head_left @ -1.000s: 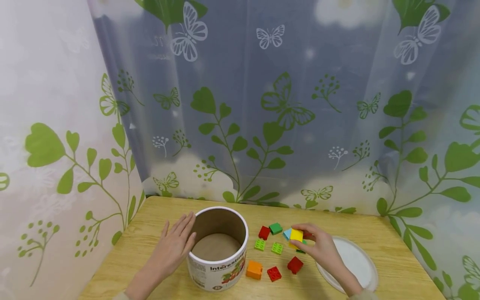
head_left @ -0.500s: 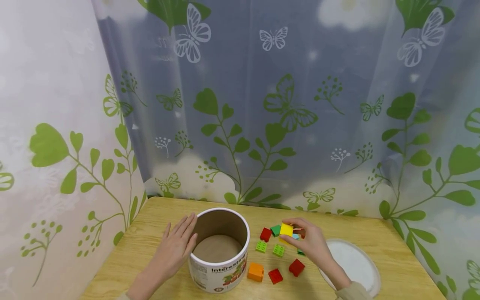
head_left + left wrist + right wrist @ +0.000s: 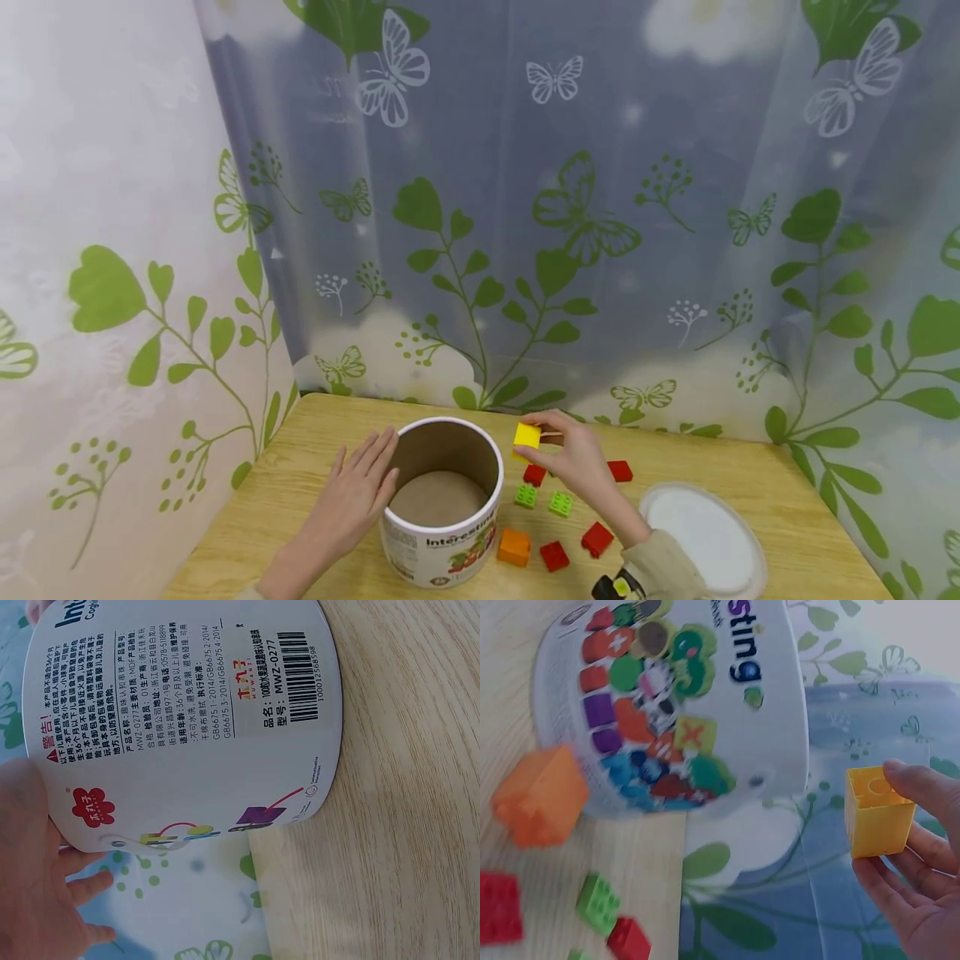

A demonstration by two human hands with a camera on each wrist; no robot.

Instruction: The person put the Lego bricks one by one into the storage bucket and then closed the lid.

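Note:
A white cylindrical bucket (image 3: 442,546) with printed pictures stands on the table, its top open and its brown floor bare. My left hand (image 3: 348,496) rests against the left side of its rim, fingers straight; in the left wrist view, that hand (image 3: 34,877) lies at the rim beside the printed label. Just right of the bucket, above the table, my right hand (image 3: 573,454) pinches a yellow toy block (image 3: 527,435) between thumb and fingers. The right wrist view shows the block's hollow underside (image 3: 877,787).
Right of the bucket lie an orange block (image 3: 513,547), two lime green blocks (image 3: 561,503) and several red blocks (image 3: 597,539). The right hand hides part of the group. A round white lid or plate (image 3: 701,537) lies farther right. A patterned curtain (image 3: 480,250) closes off the table's back.
My right hand has carried the yellow block left and up, from over the loose blocks to near the bucket's rim. My left hand stays at the rim.

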